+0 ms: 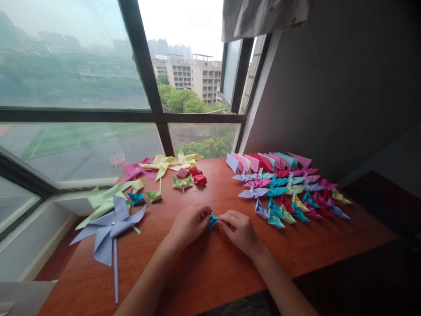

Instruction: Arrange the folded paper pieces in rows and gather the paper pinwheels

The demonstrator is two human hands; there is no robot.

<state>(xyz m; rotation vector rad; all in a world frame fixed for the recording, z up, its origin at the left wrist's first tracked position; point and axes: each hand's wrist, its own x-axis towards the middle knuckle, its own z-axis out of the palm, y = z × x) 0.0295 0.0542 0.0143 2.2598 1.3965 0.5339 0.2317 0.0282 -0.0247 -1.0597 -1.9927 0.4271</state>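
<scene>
A small folded piece of teal paper (212, 220) sits low over the red-brown wooden table (204, 267), pinched from both sides. My left hand (189, 226) grips its left end with curled fingers. My right hand (239, 230) pinches its right end, fingers closed. Much of the paper is hidden between my fingertips.
A large heap of several small folded paper pieces (286, 188) in many colours lies to the right. Paper pinwheels lie at left: a lavender one (110, 228), a green one (105, 199), pink (136, 169) and yellow (171, 163) ones. Small folded bits (190, 177) sit by the window (98, 87).
</scene>
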